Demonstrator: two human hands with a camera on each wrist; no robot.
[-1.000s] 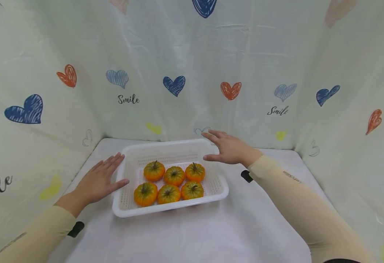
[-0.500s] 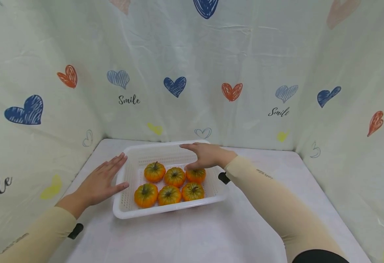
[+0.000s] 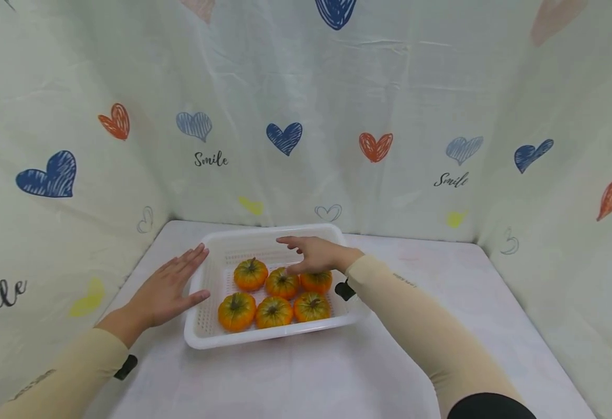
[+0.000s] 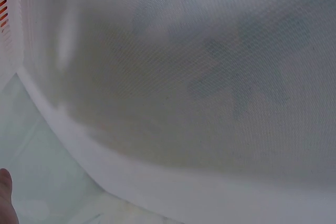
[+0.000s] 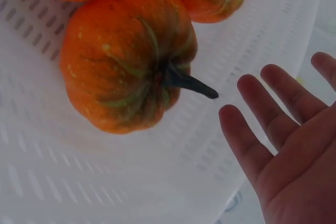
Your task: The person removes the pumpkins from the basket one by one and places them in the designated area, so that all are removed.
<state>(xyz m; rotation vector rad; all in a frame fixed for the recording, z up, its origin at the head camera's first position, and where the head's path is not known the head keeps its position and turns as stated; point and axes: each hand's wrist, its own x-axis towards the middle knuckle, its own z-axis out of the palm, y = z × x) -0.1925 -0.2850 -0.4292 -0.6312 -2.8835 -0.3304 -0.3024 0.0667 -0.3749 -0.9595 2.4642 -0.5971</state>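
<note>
Several small orange-green pumpkins (image 3: pixel 237 313) sit in two rows of three inside a white plastic basket (image 3: pixel 264 336). My left hand (image 3: pixel 163 291) lies flat at the basket's left rim, fingers straight and thumb spread toward the inside. Over the back row reaches my right hand (image 3: pixel 318 256), its extended fingers above the middle pumpkin (image 3: pixel 282 287) and partly covering the back right pumpkin (image 3: pixel 317 283). In the right wrist view, a pumpkin with a dark stem (image 5: pixel 126 59) sits beside the spread, empty fingers (image 5: pixel 244 142). A sliver of slotted basket wall (image 4: pixel 9 40) shows in the left wrist view.
A white cloth (image 3: pixel 306 384) covers the table beneath the basket. Close behind and at both sides hangs a pale curtain (image 3: pixel 332 180) printed with hearts and "Smile". Both forearms wear beige sleeves (image 3: pixel 410 314).
My right hand has moved left from the basket's right rim to over the back row of pumpkins. The left hand stays at the left rim; basket and pumpkins keep their places.
</note>
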